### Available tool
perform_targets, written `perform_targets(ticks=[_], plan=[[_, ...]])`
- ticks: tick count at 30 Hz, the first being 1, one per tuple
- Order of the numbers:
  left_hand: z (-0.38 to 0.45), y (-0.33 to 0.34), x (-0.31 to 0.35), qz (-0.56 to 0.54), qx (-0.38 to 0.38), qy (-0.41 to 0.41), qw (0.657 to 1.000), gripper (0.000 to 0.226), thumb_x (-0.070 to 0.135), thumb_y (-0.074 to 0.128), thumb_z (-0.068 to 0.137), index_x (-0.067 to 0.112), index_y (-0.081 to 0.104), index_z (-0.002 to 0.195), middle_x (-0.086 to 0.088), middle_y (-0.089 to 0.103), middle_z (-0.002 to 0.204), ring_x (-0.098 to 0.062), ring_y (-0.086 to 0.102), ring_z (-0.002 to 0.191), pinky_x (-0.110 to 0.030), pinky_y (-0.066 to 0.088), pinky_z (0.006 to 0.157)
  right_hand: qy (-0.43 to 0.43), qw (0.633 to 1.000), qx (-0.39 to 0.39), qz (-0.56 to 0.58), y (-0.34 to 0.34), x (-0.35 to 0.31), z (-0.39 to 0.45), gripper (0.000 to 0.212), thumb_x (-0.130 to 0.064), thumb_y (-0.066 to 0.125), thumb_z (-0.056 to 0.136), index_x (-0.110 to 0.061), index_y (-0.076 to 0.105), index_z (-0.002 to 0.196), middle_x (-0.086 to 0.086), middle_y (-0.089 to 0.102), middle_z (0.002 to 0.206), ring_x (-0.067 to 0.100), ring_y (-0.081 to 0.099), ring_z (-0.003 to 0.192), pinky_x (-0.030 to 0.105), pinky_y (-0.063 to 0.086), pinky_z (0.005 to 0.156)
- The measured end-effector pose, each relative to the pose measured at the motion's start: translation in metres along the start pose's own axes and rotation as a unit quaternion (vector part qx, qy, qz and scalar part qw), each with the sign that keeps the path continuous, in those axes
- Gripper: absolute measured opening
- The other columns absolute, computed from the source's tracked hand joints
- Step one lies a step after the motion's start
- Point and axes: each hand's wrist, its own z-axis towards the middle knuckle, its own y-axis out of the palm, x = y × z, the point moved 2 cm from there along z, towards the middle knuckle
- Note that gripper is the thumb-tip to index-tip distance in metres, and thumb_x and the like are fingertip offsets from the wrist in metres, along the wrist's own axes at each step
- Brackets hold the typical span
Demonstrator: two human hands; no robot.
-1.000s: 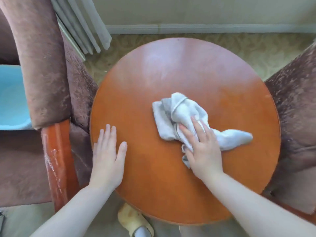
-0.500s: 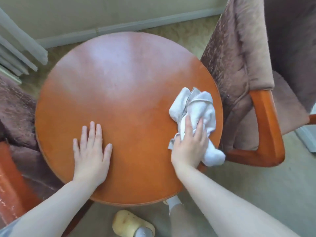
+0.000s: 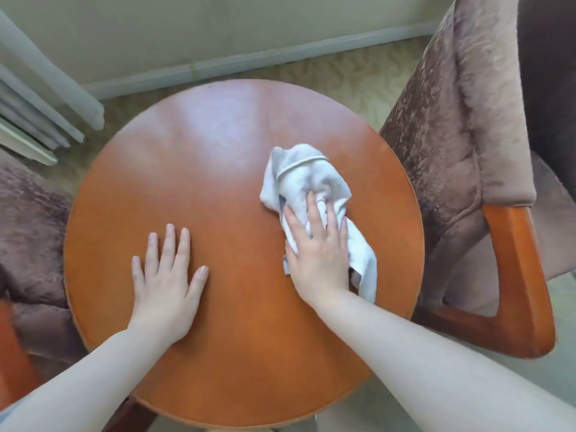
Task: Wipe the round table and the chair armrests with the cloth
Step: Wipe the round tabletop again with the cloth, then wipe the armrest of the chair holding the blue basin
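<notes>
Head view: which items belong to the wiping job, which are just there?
Job: round table; cloth under right hand; left hand flat on table; chair armrest.
Bystanders: curtain, baseboard, carpet.

Round table (image 3: 218, 188): glossy orange-brown wood top, pale sheen across far half. Cloth (image 3: 304, 182): white/grey, crumpled, on table's right half, one end trailing toward the near-right rim, partly under a hand. Right chair armrest (image 3: 523, 275): orange wood, angled, just beside table edge, brown upholstery above it. Left chair armrest (image 3: 12, 347): prob. same orange wood, only a sliver visible at frame edge.
</notes>
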Motion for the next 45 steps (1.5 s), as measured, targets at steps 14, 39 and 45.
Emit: perform_targets(ticks=[14, 39, 45], plan=[[0.044, -0.016, 0.022, -0.026, 0.007, -0.08, 0.996, 0.07, 0.059, 0.005, 0.085, 0.035, -0.011, 0.148, 0.004, -0.015, 0.159, -0.022, -0.02, 0.145, -0.047, -0.005, 0.117, -0.045, 0.998, -0.035, -0.013, 0.016, 0.0, 0.141, 0.066, -0.034, 0.056, 0.088, -0.041, 0.027, 0.147, 0.003, 0.014, 0.161, 0.033, 0.02, 0.144, 0.052, 0.025, 0.113], [-0.077, -0.044, -0.035, -0.045, -0.166, 0.062, 0.983, 0.063, 0.048, 0.027, 0.097, 0.032, -0.002, 0.151, 0.015, -0.009, 0.158, -0.007, -0.012, 0.145, -0.03, -0.006, 0.118, -0.133, 0.986, -0.088, 0.047, 0.018, -0.137, 0.04, 0.074, -0.011, 0.065, 0.075, -0.031, 0.042, 0.143, 0.004, 0.03, 0.156, 0.03, 0.037, 0.136, 0.045, 0.037, 0.107], [-0.136, -0.075, -0.114, 0.075, -0.066, 0.166, 0.981, 0.058, 0.037, 0.031, 0.097, 0.026, 0.014, 0.151, 0.01, 0.009, 0.16, -0.01, -0.007, 0.147, -0.034, -0.026, 0.108, -0.062, 0.977, -0.087, 0.182, -0.008, -0.176, -0.035, 0.054, -0.014, 0.07, 0.069, -0.044, 0.064, 0.114, -0.006, 0.063, 0.128, 0.023, 0.063, 0.106, 0.03, 0.051, 0.075]])
